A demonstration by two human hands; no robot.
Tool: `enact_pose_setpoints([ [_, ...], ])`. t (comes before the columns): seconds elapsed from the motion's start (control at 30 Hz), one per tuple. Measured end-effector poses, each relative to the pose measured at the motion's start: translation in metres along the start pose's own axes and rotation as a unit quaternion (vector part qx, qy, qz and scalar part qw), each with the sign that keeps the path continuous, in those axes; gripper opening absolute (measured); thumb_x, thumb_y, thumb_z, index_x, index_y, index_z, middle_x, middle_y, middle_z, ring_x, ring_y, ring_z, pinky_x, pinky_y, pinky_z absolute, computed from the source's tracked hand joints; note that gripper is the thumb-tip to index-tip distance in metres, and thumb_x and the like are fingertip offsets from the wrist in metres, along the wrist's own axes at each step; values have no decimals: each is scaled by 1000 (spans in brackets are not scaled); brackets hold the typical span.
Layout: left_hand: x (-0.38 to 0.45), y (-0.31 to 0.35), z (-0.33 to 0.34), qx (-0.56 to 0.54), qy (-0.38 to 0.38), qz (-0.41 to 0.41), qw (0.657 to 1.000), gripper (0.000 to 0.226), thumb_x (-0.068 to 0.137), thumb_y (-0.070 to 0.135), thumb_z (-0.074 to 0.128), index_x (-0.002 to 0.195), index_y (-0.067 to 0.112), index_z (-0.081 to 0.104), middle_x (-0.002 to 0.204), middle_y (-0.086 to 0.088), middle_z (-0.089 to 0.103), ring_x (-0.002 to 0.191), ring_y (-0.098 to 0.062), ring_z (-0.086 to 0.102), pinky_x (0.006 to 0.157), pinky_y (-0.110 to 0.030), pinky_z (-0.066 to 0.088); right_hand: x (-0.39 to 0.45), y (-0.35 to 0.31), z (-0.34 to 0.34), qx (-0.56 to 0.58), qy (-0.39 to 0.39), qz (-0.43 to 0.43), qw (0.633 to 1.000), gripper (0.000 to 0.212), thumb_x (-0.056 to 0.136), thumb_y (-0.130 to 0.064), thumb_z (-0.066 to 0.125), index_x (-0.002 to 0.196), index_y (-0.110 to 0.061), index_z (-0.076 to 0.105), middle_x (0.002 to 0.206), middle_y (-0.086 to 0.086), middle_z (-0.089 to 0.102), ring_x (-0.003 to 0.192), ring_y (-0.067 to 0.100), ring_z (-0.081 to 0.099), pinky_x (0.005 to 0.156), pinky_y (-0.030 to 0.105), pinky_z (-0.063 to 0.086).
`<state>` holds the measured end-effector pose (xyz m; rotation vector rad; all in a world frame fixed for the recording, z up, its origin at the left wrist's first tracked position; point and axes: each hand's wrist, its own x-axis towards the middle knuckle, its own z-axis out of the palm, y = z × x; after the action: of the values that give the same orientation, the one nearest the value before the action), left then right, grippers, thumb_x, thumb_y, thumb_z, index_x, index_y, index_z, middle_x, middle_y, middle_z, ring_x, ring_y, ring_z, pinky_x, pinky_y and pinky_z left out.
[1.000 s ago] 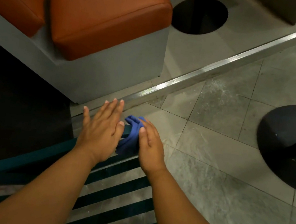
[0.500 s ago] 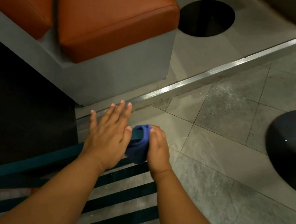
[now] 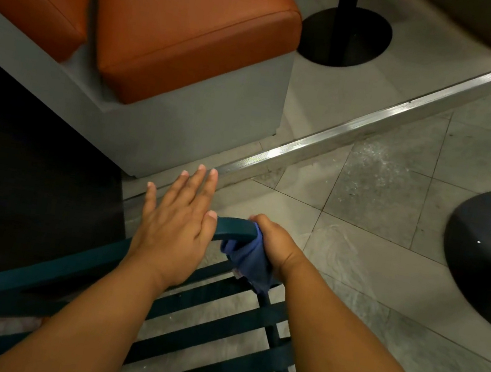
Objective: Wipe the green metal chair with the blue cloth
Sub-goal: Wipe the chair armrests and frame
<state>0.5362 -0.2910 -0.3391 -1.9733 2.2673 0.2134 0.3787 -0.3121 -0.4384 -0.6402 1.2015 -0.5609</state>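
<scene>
The green metal chair (image 3: 236, 228) fills the lower part of the view, its curved top rail running from the lower left up to a rounded corner at centre, with slats below. My left hand (image 3: 176, 225) lies flat on the top rail, fingers spread and pointing away. My right hand (image 3: 272, 244) is closed around the bunched blue cloth (image 3: 247, 258), pressing it against the rail's right corner and the upright below it. Part of the cloth hangs down under my wrist.
An orange cushioned bench (image 3: 186, 17) on a grey base stands just beyond the chair. A metal floor strip (image 3: 374, 122) runs diagonally. Black round table bases sit at top centre (image 3: 346, 35) and at the right (image 3: 489, 254). A dark tabletop (image 3: 24, 184) lies left.
My right hand has slid the cloth from the top of the corner around and down onto its right side. More of the green rail corner shows. The left hand stays on the rail.
</scene>
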Motion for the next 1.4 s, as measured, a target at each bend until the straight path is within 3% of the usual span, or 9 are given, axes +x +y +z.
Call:
enact_pose_setpoints([
  [0.17,1,1,-1,3,2,2,1000,62,89,43,-1,148,33,-15,159,10,-11,145,-9,-11,116,-47,-9,2,2,11,97,49,75,991,36,90,-33,48,106,-6,65,84,9,65,75,24,61,71,37,54],
  [0.4,2,2,-1,2,2,-4,1000,63,88,44,-1,148,33,-16,159,10,-11,145,-10,-11,116,-48,-8,-29,42,53,107,149,-218,959,54,89,-63,27,132,-38,48,138,-7,47,125,9,46,105,35,39],
  [0.57,1,1,-1,-2,5,3,1000,63,87,45,-3,148,34,-15,159,11,-10,145,-9,-10,115,-47,-8,2,44,22,32,163,21,986,39,95,-46,32,93,-26,65,103,11,66,96,25,60,92,46,49],
  [0.7,1,1,-1,-9,7,4,1000,63,88,44,1,149,33,-12,159,11,-8,145,-9,-8,116,-47,-7,4,14,13,40,136,59,988,31,93,-29,42,85,-13,68,90,11,65,83,24,58,68,32,46],
  [0.9,2,4,-2,4,-7,-12,1000,56,97,38,8,149,32,-14,159,9,-11,145,-10,-11,117,-48,-7,-53,-6,41,-2,173,-162,971,24,98,-29,44,101,-31,68,104,-1,67,95,14,61,75,23,54],
  [1.0,1,3,-2,-7,-6,-8,1000,61,91,47,2,148,32,-14,159,10,-13,145,-9,-12,116,-47,-8,-69,-8,74,-145,189,-259,936,34,101,-26,40,132,-24,55,144,-7,47,136,5,33,118,30,20],
  [1.17,-1,7,-7,-41,-13,-8,999,69,81,42,-1,149,32,-12,159,10,-11,144,-7,-11,117,-41,-8,-63,21,92,-130,259,-369,883,39,99,-33,34,137,-29,43,151,-11,33,143,0,14,120,32,6],
  [1.27,1,5,-6,-35,-2,-7,999,62,89,37,8,150,33,-7,159,9,-7,145,-9,-7,117,-43,-6,-48,26,86,-43,253,-296,920,38,100,-40,34,137,-36,43,154,-13,26,144,3,10,116,29,12],
  [1.4,1,4,-5,-27,0,-7,1000,55,100,33,17,150,33,-7,160,9,-6,146,-10,-7,118,-46,-6,-30,11,66,205,243,-66,946,30,94,-42,35,113,-45,58,123,4,60,110,21,57,97,45,48],
])
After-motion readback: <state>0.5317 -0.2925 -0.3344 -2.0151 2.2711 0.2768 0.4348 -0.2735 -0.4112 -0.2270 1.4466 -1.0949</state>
